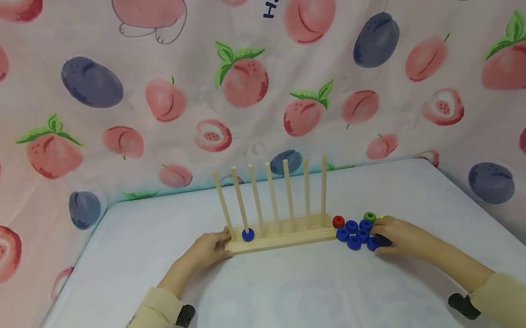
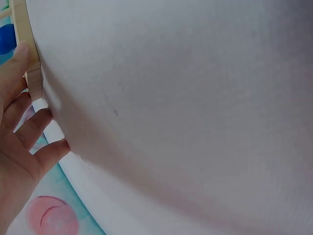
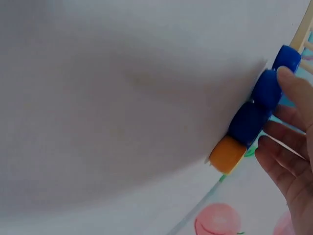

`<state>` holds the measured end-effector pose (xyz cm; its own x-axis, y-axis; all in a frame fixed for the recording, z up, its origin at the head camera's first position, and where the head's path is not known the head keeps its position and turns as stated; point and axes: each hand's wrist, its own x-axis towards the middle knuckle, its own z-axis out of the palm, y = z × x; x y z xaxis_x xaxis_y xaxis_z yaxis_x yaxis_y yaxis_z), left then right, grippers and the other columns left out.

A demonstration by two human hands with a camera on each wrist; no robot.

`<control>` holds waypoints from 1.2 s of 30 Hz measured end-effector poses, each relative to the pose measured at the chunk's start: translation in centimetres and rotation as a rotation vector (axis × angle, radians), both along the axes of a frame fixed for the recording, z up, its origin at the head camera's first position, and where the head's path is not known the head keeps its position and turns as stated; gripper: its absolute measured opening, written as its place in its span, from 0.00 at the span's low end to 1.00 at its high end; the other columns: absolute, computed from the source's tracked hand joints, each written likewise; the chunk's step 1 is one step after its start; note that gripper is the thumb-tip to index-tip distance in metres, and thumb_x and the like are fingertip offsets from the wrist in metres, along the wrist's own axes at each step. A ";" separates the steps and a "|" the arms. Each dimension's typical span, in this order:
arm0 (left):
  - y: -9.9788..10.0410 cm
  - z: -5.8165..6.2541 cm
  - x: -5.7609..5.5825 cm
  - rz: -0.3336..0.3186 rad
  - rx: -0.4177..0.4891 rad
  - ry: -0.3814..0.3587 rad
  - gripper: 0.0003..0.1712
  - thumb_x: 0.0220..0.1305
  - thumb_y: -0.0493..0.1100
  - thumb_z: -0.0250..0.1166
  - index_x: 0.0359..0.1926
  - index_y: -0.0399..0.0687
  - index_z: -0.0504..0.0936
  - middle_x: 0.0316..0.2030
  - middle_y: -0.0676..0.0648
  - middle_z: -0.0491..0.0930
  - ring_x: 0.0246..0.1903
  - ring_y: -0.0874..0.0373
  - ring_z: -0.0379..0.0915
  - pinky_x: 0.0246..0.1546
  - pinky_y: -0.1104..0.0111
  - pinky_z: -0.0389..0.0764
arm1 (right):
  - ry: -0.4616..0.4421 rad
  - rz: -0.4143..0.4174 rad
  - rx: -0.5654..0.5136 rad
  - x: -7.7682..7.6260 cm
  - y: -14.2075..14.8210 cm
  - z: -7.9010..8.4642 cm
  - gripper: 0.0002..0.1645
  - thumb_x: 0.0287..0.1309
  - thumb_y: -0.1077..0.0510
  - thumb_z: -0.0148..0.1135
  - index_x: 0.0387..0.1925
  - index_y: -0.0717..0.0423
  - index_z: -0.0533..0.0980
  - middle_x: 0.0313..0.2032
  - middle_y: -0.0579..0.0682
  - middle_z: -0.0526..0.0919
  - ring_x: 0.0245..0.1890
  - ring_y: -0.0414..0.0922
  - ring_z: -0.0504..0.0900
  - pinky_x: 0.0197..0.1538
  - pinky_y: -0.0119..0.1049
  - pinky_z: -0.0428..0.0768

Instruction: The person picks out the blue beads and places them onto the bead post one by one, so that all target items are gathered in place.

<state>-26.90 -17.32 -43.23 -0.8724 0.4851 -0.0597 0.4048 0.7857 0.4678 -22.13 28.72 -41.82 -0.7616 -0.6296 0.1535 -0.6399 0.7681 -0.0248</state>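
Observation:
A wooden peg stand with several upright pegs sits on the white table. One blue bead is at the foot of its second peg from the left. My left hand grips the stand's left end, thumb on the near side; in the left wrist view this thumb lies against the wood. Beside the stand's right end several loose blue beads cluster. My right hand is at their right side, with thumb and fingers around a blue bead. Part of that bead is hidden by the thumb.
A red bead and a green bead lie at the back of the cluster. An orange bead shows in the right wrist view. A fruit-printed cloth hangs behind the table.

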 end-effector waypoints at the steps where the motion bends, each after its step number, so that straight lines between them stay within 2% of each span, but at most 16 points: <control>1: 0.0 0.0 0.1 0.003 0.003 -0.005 0.28 0.61 0.42 0.64 0.59 0.32 0.73 0.65 0.34 0.64 0.63 0.35 0.61 0.65 0.47 0.62 | 0.001 -0.005 0.002 0.0 -0.2 -0.1 0.15 0.42 0.57 0.74 0.31 0.62 0.80 0.32 0.51 0.80 0.34 0.47 0.79 0.38 0.39 0.82; 10: 0.1 0.2 0.3 -0.038 0.001 0.021 0.27 0.60 0.42 0.64 0.57 0.31 0.73 0.63 0.32 0.65 0.62 0.34 0.63 0.63 0.46 0.65 | -0.088 -0.087 -0.029 0.1 -0.7 0.3 0.12 0.43 0.60 0.73 0.31 0.60 0.80 0.35 0.53 0.81 0.38 0.49 0.79 0.42 0.43 0.82; 15: 0.1 0.5 0.2 -0.028 -0.010 0.028 0.27 0.60 0.42 0.65 0.57 0.31 0.74 0.63 0.33 0.66 0.61 0.35 0.64 0.63 0.47 0.65 | -0.112 -0.096 -0.092 0.1 -0.9 0.8 0.13 0.44 0.60 0.73 0.32 0.61 0.80 0.35 0.52 0.82 0.38 0.49 0.79 0.44 0.45 0.81; 20: 0.2 0.5 0.2 -0.017 -0.013 0.016 0.27 0.60 0.42 0.65 0.57 0.31 0.74 0.63 0.33 0.65 0.62 0.35 0.63 0.63 0.47 0.64 | -0.176 -0.122 -0.149 -0.2 -1.0 1.3 0.15 0.46 0.59 0.71 0.36 0.63 0.80 0.36 0.53 0.83 0.39 0.49 0.80 0.44 0.46 0.82; 28: 0.1 0.4 0.2 -0.016 -0.011 0.017 0.27 0.60 0.42 0.65 0.57 0.31 0.74 0.63 0.33 0.66 0.62 0.35 0.63 0.63 0.46 0.64 | -0.163 -0.076 -0.216 -0.8 -1.5 1.7 0.13 0.47 0.61 0.71 0.35 0.64 0.80 0.32 0.49 0.83 0.33 0.43 0.79 0.37 0.38 0.82; 36: 0.2 0.4 0.1 -0.002 -0.005 -0.003 0.27 0.60 0.43 0.65 0.58 0.32 0.74 0.63 0.34 0.65 0.62 0.35 0.63 0.63 0.47 0.64 | -0.225 -0.066 -0.297 -1.2 -2.3 1.7 0.16 0.51 0.61 0.68 0.40 0.66 0.79 0.37 0.57 0.85 0.37 0.50 0.84 0.41 0.44 0.84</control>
<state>-26.76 -17.11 -42.83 -0.8711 0.4868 -0.0647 0.4053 0.7871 0.4649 -23.36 26.45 -40.12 -0.8347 -0.5309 0.1464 -0.5423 0.7457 -0.3872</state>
